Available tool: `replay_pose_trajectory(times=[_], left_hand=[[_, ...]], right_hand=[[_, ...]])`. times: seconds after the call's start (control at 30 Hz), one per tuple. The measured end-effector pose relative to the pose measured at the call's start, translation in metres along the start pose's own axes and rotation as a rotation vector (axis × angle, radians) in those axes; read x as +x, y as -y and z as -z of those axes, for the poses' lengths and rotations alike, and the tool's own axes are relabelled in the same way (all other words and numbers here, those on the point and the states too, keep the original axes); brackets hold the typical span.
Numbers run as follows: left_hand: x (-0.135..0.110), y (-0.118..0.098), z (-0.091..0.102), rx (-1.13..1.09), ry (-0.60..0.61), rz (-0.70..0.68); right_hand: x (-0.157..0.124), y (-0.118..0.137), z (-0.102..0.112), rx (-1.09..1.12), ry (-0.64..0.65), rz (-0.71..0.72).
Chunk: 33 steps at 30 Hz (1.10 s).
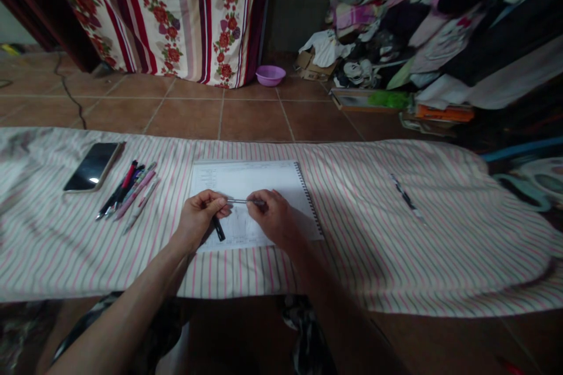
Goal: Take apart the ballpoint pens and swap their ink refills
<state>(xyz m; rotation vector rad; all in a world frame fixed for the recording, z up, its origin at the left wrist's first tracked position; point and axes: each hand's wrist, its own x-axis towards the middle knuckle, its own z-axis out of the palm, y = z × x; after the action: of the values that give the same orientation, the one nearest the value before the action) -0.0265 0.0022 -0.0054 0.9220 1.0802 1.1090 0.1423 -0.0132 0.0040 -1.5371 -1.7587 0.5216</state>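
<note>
My left fingers [216, 205] and right fingers [259, 195] are both clamped on the pen [238, 201]: left on one end, right on the dark opposite end. Its slim metallic section spans the gap between them, nearly level. A black tube [219, 228] projects from under the left fingers, toward me; I cannot tell whether they grip it. Directly below both sets of fingers lies the notebook [259, 176], its spiral binding to the right of the right fingers. Left of the left fingers, a cluster of pens [134, 195] rests on the striped cloth [352, 269]; the phone [93, 168] lies farther left. Well to the right of the right fingers, a lone pen [404, 195] lies on the cloth. Ahead of the fingers, past the cloth's far edge, a purple bowl [271, 75] stands on the tiled floor [250, 114].
</note>
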Motion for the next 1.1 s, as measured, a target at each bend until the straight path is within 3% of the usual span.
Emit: replay_pose_trajectory(times=[0.27,0.47,0.67,0.87,1.1], left_hand=[[-0.001,-0.002,-0.002,0.034,0.019,-0.032],[0.000,-0.001,-0.001,0.053,0.013,-0.027],[0.001,-0.001,-0.001,0.006,-0.001,-0.033],[0.000,-0.002,-0.003,0.011,-0.012,-0.028],[0.000,0.001,-0.001,-0.009,0.009,-0.026]], right_hand=[[0.000,0.003,-0.004,-0.046,0.103,-0.039],[0.000,0.003,-0.005,0.147,0.154,-0.144],[-0.002,-0.003,0.003,0.204,-0.014,-0.021],[-0.003,-0.001,0.004,0.087,-0.011,0.088],[-0.003,0.003,-0.001,-0.096,0.032,0.080]])
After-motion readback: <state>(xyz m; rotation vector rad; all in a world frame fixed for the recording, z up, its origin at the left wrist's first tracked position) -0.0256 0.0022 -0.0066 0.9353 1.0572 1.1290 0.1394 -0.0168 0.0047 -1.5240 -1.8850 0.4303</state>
